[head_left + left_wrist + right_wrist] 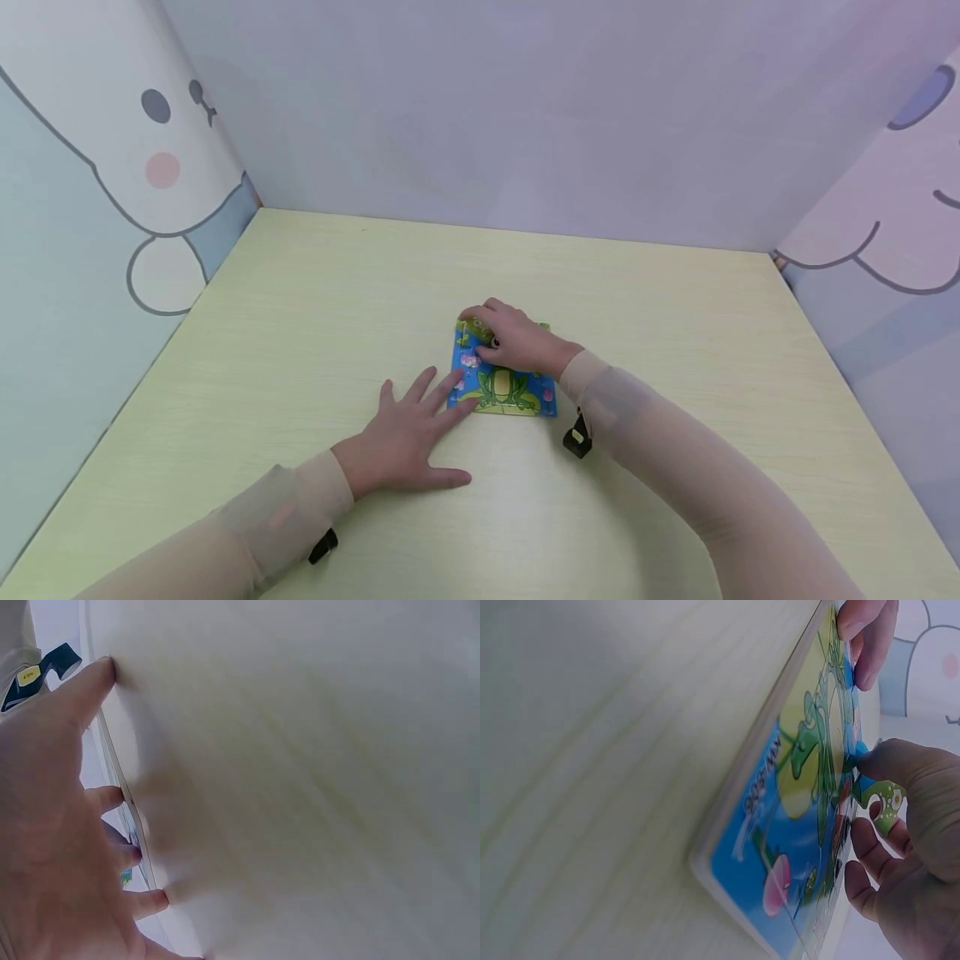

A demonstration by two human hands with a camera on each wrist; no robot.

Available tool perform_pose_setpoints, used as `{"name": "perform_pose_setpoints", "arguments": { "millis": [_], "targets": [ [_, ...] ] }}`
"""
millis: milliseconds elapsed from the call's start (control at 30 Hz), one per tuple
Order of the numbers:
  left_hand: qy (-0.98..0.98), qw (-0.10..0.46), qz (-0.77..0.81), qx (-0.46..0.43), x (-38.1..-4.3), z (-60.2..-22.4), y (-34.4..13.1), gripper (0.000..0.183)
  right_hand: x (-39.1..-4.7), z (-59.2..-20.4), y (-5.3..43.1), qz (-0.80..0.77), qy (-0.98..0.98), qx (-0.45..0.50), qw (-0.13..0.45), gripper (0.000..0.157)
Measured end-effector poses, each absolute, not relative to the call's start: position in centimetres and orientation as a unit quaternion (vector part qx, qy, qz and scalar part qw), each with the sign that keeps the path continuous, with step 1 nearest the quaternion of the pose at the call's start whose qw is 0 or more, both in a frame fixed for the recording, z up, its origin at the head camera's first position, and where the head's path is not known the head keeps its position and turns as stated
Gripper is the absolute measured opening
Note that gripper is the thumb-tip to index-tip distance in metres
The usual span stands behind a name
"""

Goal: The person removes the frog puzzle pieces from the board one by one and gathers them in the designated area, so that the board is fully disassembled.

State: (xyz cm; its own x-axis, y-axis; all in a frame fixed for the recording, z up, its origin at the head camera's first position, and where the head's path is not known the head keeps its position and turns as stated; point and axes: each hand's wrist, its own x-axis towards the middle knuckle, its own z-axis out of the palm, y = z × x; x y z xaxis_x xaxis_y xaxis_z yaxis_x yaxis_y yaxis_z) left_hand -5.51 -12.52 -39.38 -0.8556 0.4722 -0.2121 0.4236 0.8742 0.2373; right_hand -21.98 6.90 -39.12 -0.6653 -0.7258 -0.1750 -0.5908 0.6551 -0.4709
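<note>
A frog jigsaw puzzle (536, 400) with a blue background lies flat on the table. Its wooden edge and a pink flower show close up in the right wrist view. Above its upper part, my right hand (517, 337) pinches a green puzzle piece (889, 802) with pale spots between thumb and fingers, tilted up from the board. My left hand (401, 437) is spread with straight fingers; its index and middle fingertips rest at the puzzle's left edge, while the thumb reaches along the table below.
The pale wood-grain table (337, 292) extends around the puzzle. A plain wall (510, 117) stands behind it, and side walls with cartoon drawings rise at left and right. Dark wrist straps (577, 437) hang under the sleeves.
</note>
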Motion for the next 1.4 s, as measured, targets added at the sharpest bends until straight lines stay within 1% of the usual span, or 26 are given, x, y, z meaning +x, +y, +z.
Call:
{"name": "perform_pose_setpoints", "arguments": {
  "millis": [133,433,700,833,967,1200,1400],
  "targets": [
    [0.959,0.138,0.091,0.232,-5.6,-39.3,-12.5,0.091,-22.0,-39.2,7.0,-0.199,0.89,-0.369,0.181,0.054],
    [0.958,0.141,0.088,0.235,-5.8,-39.3,-12.5,0.092,-22.4,-39.1,7.7,-0.257,0.879,-0.357,0.183,0.038],
    [0.957,0.147,0.087,0.234,-5.8,-39.3,-12.5,0.092,-22.8,-37.8,8.8,-0.29,0.876,-0.338,0.187,0.037],
    [0.957,0.142,0.091,0.238,-5.8,-39.5,-12.4,0.092,-23.3,-36.5,10.8,-0.292,0.88,-0.321,0.191,0.038],
    [0.958,0.134,0.089,0.238,-5.8,-39.7,-12.3,0.092,-23.9,-35.2,14.0,-0.266,0.893,-0.304,0.197,0.037],
    [0.96,0.127,0.089,0.235,-5.7,-39.6,-12.4,0.092,-24.7,-34.6,19.3,-0.192,0.912,-0.289,0.218,0.037],
    [0.962,0.122,0.089,0.229,-5.5,-39.5,-12.8,0.091,-24.1,-34.5,20.9,-0.177,0.914,-0.267,0.249,0.037]
  ]
}}
